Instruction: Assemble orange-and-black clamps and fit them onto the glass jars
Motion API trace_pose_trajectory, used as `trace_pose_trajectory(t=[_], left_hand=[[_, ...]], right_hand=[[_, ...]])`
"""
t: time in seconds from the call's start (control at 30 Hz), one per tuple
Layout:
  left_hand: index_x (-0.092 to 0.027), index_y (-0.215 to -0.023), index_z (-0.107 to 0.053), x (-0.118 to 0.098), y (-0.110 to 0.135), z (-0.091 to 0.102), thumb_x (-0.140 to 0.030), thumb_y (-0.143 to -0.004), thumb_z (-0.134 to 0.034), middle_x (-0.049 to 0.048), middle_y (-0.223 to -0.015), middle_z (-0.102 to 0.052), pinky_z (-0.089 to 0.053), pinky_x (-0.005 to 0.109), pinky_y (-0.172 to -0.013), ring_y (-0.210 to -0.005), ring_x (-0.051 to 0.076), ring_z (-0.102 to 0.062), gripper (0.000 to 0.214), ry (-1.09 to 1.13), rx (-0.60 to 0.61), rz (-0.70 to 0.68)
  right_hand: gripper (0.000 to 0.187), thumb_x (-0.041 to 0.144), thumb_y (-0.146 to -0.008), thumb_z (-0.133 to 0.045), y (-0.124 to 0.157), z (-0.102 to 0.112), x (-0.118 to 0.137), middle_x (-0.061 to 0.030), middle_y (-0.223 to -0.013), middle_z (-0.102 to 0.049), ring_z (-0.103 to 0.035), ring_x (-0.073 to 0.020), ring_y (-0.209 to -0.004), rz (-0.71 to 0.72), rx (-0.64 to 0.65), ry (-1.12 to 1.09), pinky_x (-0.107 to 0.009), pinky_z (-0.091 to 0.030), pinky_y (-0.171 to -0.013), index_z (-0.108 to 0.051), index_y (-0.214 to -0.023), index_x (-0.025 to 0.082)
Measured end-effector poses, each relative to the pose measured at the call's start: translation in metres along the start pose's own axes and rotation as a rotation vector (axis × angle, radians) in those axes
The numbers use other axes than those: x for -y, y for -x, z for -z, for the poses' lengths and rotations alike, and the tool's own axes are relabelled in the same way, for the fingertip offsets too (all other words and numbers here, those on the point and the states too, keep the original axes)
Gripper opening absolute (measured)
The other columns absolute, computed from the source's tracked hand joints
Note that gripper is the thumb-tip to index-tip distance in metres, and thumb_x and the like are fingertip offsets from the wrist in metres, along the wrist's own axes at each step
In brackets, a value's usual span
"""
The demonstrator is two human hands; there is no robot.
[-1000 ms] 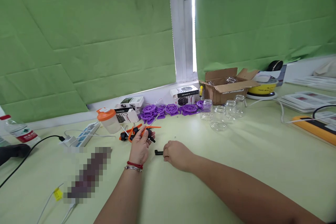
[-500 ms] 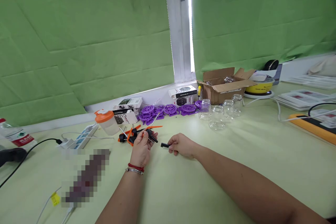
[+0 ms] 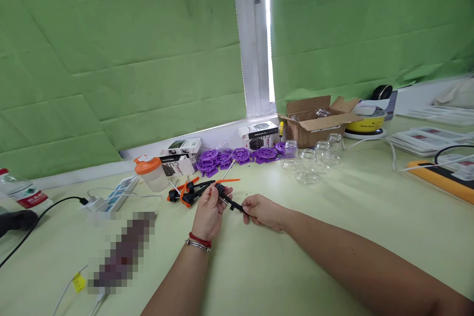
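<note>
"What's in the right hand?"

"The right hand point(image 3: 263, 211) is pinching a slim black crank piece point(image 3: 237, 206) between thumb and fingers, just right of the frame's middle, below centre."

"And the left?"

"The left hand point(image 3: 210, 211) is curled around a black-and-orange part point(image 3: 219, 189), thumb on top, with an orange strip point(image 3: 230, 180) jutting out to the right. The crank piece slants up to meet that part."

"So are they joined?"

"I can't tell from here; the fingers hide the spot where they meet. I'd call it midway: the two pieces are brought together, but the right fingers grip the crank piece, so I wouldn't say that fit is finished."

"What else is lying around?"

"Just left of the left hand, a cluster of orange-and-black pieces point(image 3: 188, 193); some look already put together. Farther back, across the centre of the frame, purple wheel-like pieces point(image 3: 241, 156) lie in a row, none attached to what's held."

"Those jars?"

"The clear jars point(image 3: 307, 168) stand right of centre, well apart from the hands, in front of an open cardboard box point(image 3: 317, 131). Nothing is fitted on them that I can see, so that end looks untouched."
</note>
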State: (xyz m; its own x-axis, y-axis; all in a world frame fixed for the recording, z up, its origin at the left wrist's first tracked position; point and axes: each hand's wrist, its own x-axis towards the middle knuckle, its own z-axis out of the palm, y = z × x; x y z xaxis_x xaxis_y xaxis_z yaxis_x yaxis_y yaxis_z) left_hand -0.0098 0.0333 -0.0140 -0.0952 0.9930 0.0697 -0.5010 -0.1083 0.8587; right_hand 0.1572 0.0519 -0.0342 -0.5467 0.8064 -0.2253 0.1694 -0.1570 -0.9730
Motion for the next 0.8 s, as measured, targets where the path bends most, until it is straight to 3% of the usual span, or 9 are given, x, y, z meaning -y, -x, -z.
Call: trace_pose_trajectory(t=[0.3, 0.57, 0.8], left_hand=[[-0.017, -0.099, -0.054, 0.004, 0.004, -0.006, -0.037, -0.080, -0.060, 0.0061, -0.092, -0.066, -0.047, 0.041, -0.089, -0.097, 0.022, -0.063, 0.028, 0.009, 0.023, 0.004], [-0.017, -0.097, -0.055, 0.007, 0.006, -0.010, -0.040, -0.081, -0.058, 0.0066, -0.092, -0.066, -0.047, 0.039, -0.088, -0.098, 0.022, -0.063, 0.029, -0.025, 0.012, -0.040], [-0.018, -0.101, -0.055, 0.008, 0.007, -0.013, -0.042, -0.080, -0.058, 0.0058, -0.093, -0.065, -0.048, 0.038, -0.087, -0.098, 0.021, -0.063, 0.032, -0.022, -0.014, -0.051]], right_hand=[[0.014, 0.028, -0.082, -0.050, 0.006, 0.003, -0.002, 0.0030, -0.060, -0.056, -0.027, -0.0026, -0.037, 0.048, 0.032, -0.086, -0.020, -0.020, -0.043, -0.052, -0.077, 0.014], [0.017, 0.030, -0.081, -0.055, 0.005, 0.003, -0.001, 0.0025, -0.058, -0.051, -0.040, -0.0062, -0.052, 0.028, 0.000, -0.163, -0.019, -0.030, -0.054, -0.055, -0.079, 0.013], [0.016, 0.029, -0.083, -0.052, 0.001, 0.001, -0.008, 0.0026, -0.060, -0.051, -0.039, -0.0064, -0.053, 0.078, -0.020, -0.117, -0.019, -0.032, -0.056, -0.056, -0.082, 0.014]])
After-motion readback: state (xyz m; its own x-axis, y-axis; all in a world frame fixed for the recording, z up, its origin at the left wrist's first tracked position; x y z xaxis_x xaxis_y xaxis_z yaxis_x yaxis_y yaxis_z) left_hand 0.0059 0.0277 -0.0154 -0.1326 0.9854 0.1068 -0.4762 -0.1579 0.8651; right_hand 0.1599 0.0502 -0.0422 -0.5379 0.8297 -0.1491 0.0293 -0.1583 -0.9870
